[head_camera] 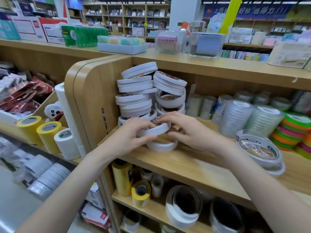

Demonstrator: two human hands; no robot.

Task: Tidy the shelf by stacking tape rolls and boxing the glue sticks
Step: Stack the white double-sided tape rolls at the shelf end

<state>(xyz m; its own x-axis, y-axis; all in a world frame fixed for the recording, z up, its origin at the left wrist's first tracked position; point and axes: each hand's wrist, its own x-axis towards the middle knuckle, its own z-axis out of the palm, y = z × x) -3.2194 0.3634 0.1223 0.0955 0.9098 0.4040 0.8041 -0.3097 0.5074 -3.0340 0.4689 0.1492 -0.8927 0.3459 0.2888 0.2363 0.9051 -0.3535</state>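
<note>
Stacking partly done, by my reading: two crooked piles of white tape rolls (136,95) stand at frame centre on the wooden shelf (193,163), upper rolls tilted and overhanging. No glue sticks or their box identifiable, so boxing looks untouched. Left hand (133,137) grips one white roll (155,129), thumb beneath, fingers over its rim, held just above another roll (162,146) lying flat. Right hand (190,132) comes in from the right, fingertips on the same held roll; both forearms reach up from the lower corners.
</note>
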